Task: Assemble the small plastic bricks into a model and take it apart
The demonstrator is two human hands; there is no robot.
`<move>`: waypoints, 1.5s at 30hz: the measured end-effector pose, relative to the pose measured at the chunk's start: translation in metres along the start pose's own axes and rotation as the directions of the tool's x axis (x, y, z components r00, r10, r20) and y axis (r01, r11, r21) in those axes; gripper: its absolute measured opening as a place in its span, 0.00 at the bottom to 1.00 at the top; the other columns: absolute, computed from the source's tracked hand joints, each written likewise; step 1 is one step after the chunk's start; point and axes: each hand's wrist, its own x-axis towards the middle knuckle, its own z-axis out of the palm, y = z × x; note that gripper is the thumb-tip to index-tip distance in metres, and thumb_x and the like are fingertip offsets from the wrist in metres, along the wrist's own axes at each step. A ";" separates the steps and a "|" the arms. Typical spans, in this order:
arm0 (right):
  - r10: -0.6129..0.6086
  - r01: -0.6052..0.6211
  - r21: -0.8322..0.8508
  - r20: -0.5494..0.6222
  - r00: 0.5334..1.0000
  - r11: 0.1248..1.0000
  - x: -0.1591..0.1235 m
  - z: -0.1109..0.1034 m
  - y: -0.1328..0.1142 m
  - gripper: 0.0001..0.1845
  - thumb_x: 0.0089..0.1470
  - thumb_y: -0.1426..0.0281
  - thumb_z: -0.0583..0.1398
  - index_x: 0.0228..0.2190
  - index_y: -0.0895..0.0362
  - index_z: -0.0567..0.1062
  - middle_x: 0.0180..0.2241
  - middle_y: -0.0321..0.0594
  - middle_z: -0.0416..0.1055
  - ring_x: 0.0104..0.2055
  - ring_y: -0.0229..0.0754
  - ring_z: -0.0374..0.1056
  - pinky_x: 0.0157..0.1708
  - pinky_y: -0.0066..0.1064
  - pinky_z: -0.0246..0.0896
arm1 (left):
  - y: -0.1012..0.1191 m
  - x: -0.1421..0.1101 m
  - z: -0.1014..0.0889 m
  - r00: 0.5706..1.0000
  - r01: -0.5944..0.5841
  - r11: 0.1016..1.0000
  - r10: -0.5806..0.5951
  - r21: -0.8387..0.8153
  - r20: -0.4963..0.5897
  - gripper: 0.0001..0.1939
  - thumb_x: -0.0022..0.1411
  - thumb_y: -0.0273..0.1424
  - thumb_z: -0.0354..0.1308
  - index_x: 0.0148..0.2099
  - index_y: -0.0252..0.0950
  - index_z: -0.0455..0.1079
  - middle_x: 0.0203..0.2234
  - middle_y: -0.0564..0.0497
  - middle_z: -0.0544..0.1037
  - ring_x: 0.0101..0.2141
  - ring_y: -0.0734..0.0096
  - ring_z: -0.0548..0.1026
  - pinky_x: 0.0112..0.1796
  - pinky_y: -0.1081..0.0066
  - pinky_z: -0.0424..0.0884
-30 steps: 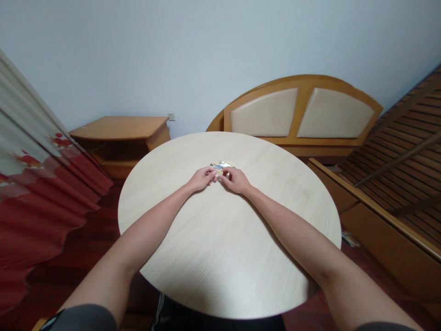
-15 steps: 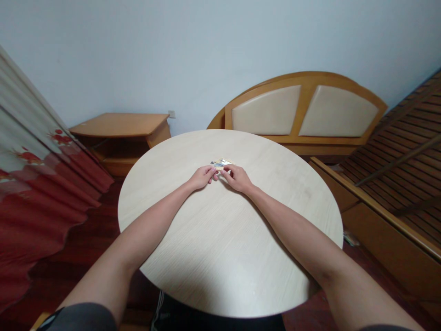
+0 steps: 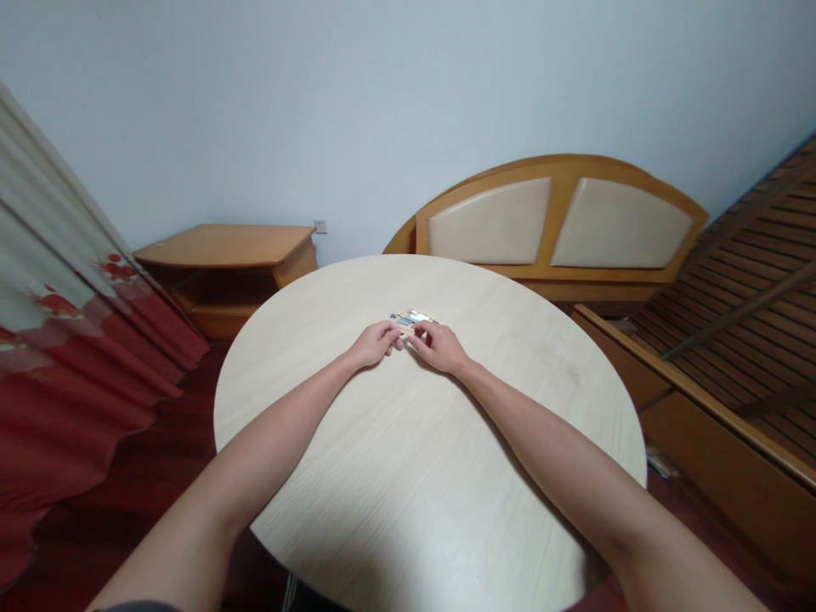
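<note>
A small flat piece point(image 3: 421, 315) with a yellowish edge and a blue-and-white, partly shiny face is at the middle of the round table. Its exact kind is too small to make out. My left hand point(image 3: 375, 343) pinches its near left side between thumb and fingers. On the near right side, my right hand point(image 3: 442, 349) has closed thumb and fingers on the same piece. Fingers hide its near edge, and I cannot tell whether it touches the tabletop point(image 3: 382, 442).
A wooden cabinet point(image 3: 235, 245) stands behind on the left, beside a red-and-white curtain point(image 3: 76, 374). At the back right is a headboard point(image 3: 561, 191) with cream panels. A wooden bed rail point(image 3: 688, 387) and slatted boards point(image 3: 752, 289) lie along the right.
The view has tilted up a little, so the table and hands appear lower. Both hands keep their grip on the flat piece, with barely any finger movement.
</note>
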 end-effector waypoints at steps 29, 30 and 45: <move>-0.003 0.003 0.011 -0.003 1.000 1.000 0.000 0.004 0.004 0.13 0.60 0.65 0.62 0.44 0.57 0.79 0.36 0.42 0.80 0.29 0.40 0.71 0.35 0.31 0.64 | -0.002 0.002 0.000 1.000 0.009 0.996 -0.007 -0.090 0.021 0.16 0.63 0.40 0.64 0.41 0.30 0.74 0.27 0.50 0.77 0.23 0.79 0.68 0.26 0.76 0.65; -0.003 0.003 0.012 0.003 1.000 1.000 0.000 0.004 0.003 0.13 0.61 0.65 0.61 0.44 0.56 0.79 0.36 0.42 0.80 0.30 0.40 0.71 0.35 0.31 0.63 | -0.002 0.002 0.001 1.000 0.007 0.995 -0.005 -0.103 0.021 0.15 0.63 0.39 0.64 0.42 0.30 0.74 0.27 0.50 0.77 0.23 0.78 0.68 0.26 0.76 0.65; 0.005 -0.005 0.018 0.037 0.999 1.000 0.000 0.002 0.000 0.15 0.61 0.65 0.61 0.48 0.55 0.79 0.36 0.41 0.81 0.29 0.40 0.70 0.35 0.32 0.63 | -0.001 0.001 0.002 0.999 -0.033 0.982 0.031 -0.187 -0.012 0.14 0.58 0.29 0.68 0.45 0.29 0.75 0.33 0.46 0.79 0.26 0.78 0.71 0.26 0.75 0.67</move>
